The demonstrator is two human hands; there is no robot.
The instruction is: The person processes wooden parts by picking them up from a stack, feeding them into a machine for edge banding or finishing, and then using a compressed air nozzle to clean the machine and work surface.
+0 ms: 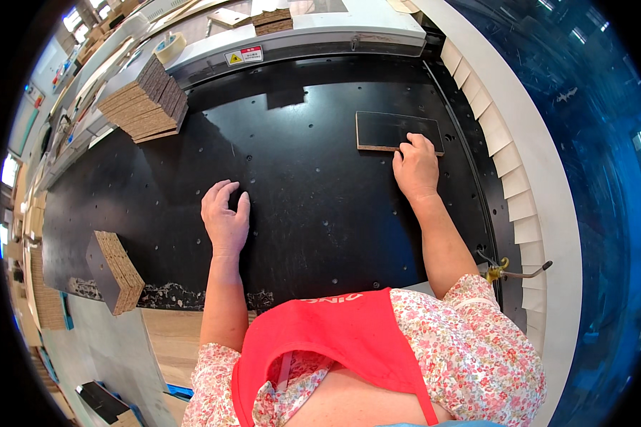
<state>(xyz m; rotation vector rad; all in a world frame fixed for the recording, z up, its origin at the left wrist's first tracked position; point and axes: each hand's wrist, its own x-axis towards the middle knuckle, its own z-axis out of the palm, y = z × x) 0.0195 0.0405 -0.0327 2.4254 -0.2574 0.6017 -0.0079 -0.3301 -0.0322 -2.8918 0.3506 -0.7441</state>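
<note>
Single head-worn fisheye view, looking steeply down from above the person's chest onto the black perforated tabletop [313,213], which fills the centre at close range. Both forearms enter from 6 o'clock; the left hand [225,219] lies near centre, the right hand [415,168] toward 1 o'clock. Straight edges bow toward the circular rim: the white machine housing [320,35] curves across 12 o'clock, the blue floor [605,178] at 3 o'clock.

We are resting our right hand [415,169] on a board [397,132] lying on the table [320,213]; board stacks [144,101] are sitting far left.
</note>
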